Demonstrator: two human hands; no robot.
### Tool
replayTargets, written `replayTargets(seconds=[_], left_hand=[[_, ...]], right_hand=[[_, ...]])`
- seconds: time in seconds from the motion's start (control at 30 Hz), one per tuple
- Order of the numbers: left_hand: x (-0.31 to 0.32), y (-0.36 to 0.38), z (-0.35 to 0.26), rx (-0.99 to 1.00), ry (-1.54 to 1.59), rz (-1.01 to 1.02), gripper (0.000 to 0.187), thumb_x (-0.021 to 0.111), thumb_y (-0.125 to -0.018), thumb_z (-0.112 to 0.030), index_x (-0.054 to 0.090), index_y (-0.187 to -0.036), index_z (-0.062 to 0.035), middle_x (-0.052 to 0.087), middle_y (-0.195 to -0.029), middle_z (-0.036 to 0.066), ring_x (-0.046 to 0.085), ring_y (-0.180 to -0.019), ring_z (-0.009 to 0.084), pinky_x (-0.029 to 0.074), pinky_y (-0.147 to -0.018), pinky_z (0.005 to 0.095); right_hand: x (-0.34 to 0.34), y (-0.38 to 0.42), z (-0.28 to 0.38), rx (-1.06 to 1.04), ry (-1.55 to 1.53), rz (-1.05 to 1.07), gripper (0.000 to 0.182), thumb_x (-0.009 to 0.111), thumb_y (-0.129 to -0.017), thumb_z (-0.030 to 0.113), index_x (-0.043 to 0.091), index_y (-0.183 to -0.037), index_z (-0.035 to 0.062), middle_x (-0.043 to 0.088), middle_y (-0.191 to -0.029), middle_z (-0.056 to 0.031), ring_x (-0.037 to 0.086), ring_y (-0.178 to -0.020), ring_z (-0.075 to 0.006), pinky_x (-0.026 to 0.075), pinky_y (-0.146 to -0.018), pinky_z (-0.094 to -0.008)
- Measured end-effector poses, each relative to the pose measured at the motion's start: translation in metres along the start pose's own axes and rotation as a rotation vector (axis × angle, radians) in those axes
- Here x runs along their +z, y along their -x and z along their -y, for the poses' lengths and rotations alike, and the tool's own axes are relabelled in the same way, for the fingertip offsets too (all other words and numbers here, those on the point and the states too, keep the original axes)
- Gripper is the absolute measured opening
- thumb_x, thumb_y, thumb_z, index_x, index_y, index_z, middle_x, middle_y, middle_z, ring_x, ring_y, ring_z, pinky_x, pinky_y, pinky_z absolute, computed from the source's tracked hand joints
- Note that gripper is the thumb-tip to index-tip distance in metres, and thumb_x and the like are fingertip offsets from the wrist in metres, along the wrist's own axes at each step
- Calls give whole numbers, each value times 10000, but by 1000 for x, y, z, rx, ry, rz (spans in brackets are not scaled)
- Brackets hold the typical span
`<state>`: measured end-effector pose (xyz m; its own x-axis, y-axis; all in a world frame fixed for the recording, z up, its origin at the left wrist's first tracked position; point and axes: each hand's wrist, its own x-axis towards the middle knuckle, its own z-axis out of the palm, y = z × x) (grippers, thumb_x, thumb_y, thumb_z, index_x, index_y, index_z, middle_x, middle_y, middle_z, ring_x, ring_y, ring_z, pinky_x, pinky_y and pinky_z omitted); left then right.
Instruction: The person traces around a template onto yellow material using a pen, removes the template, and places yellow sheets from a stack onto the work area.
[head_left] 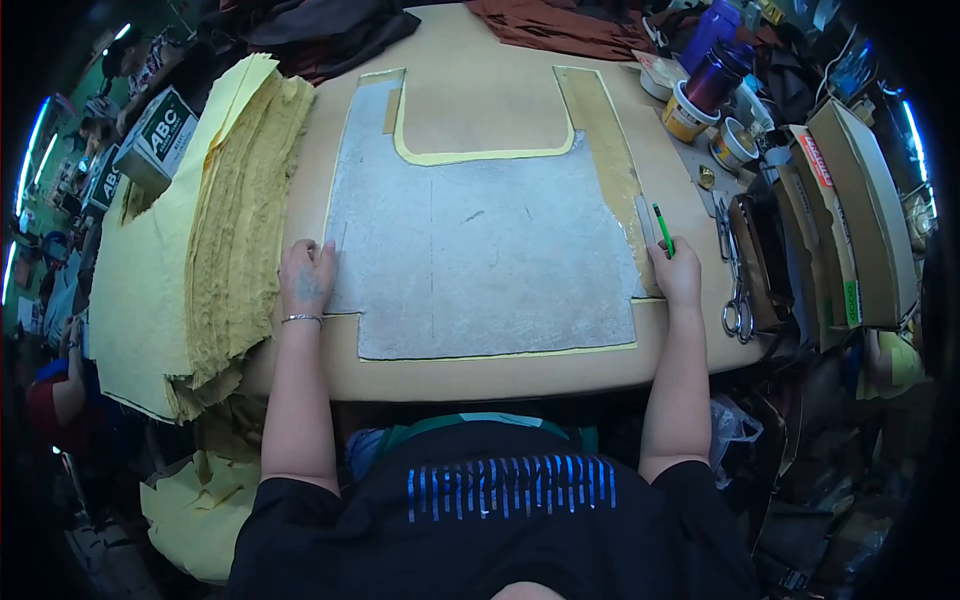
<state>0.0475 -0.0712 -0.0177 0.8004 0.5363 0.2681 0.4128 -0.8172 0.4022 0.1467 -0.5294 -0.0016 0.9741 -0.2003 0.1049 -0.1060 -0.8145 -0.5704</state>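
Note:
A large grey template (pixel 480 250) with a U-shaped cutout at its far side lies flat on the table. A thin rim of yellow sheet (pixel 490 157) shows from beneath it along the cutout and near edge. Tan tape covers parts of its two upper arms. My left hand (pixel 307 280), with a bracelet at the wrist, rests open at the template's left edge, thumb apart from the fingers. At the right edge my right hand (pixel 678 268) is closed around a green pencil (pixel 663 228), which points up and away.
A thick stack of yellow sheets (pixel 235 220) stands left. To the right are scissors (pixel 738 285), cardboard boxes (pixel 860 210), tubs (pixel 690 112) and a purple bottle (pixel 712 35). Dark and brown cloth (pixel 560 22) lies along the far edge. Other people are at far left.

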Motion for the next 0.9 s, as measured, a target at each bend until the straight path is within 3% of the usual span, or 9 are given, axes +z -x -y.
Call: replayTargets(seconds=[0.1, 0.3, 0.4, 0.5, 0.6, 0.63, 0.7, 0.8, 0.9], left_hand=[[7, -4, -4, -29, 134, 44, 419, 546, -760, -376, 539, -911, 15, 530, -779, 143, 513, -718, 258, 412, -662, 340], [2, -1, -12, -123, 551, -29, 370, 509, -807, -335, 557, -852, 29, 503, -686, 91, 489, -629, 187, 396, -580, 300], [1, 0, -13, -89, 706, -70, 343, 495, -821, -311, 568, -846, 23, 504, -694, 105, 495, -652, 200, 392, -603, 305], [7, 1, -11, 17, 530, -81, 323, 525, -797, -302, 577, -840, 14, 521, -780, 133, 506, -726, 239, 401, -656, 310], [19, 2, -4, 172, 162, -117, 388, 576, -745, -317, 542, -928, 24, 516, -875, 173, 504, -807, 301, 407, -720, 310], [19, 3, -6, 163, 82, -131, 428, 591, -727, -321, 517, -967, 26, 507, -900, 183, 495, -834, 310, 409, -735, 321], [13, 7, -16, 151, -75, -155, 527, 622, -690, -330, 468, -1045, 28, 491, -951, 202, 479, -889, 328, 414, -767, 343], [8, 1, -24, -30, 65, 12, 607, 649, -665, -332, 410, -1095, 24, 472, -970, 227, 468, -924, 340, 410, -789, 388], [-6, -4, -37, -229, 116, 253, 590, 664, -650, -361, 451, -1041, 26, 477, -1013, 227, 453, -970, 357, 383, -823, 373]], right_hand=[[8, -5, 2, 14, 17, -53, 296, 610, -712, 266, 548, -763, -19, 577, -698, -170, 568, -650, -302, 444, -628, -356], [-2, 2, -9, 11, -347, -77, 319, 641, -716, 284, 548, -757, -18, 517, -605, -56, 478, -555, -135, 402, -538, -275], [-5, 9, -21, -18, -477, -133, 287, 652, -715, 249, 544, -752, -14, 487, -592, -26, 433, -548, -95, 376, -513, -246], [-15, 15, -32, -14, -476, -146, 264, 659, -705, 218, 542, -749, -14, 503, -591, -42, 455, -543, -105, 385, -512, -249], [-27, 16, -49, -58, -219, -187, 254, 655, -705, 206, 541, -748, -17, 517, -595, -56, 477, -545, -117, 397, -518, -258], [-36, 24, -39, 42, -162, -181, 249, 645, -703, 198, 542, -748, -24, 531, -607, -84, 508, -552, -160, 415, -534, -291], [-37, 25, -42, 4, -38, -232, 253, 638, -703, 203, 540, -754, -24, 537, -623, -104, 523, -567, -200, 422, -550, -314], [-32, 20, -37, -31, 68, -248, 268, 634, -698, 215, 538, -778, -23, 544, -674, -135, 537, -620, -252, 429, -584, -345], [-20, 9, -17, -62, 83, -228, 289, 634, -694, 228, 538, -811, -17, 544, -733, -154, 540, -679, -281, 429, -620, -363]])
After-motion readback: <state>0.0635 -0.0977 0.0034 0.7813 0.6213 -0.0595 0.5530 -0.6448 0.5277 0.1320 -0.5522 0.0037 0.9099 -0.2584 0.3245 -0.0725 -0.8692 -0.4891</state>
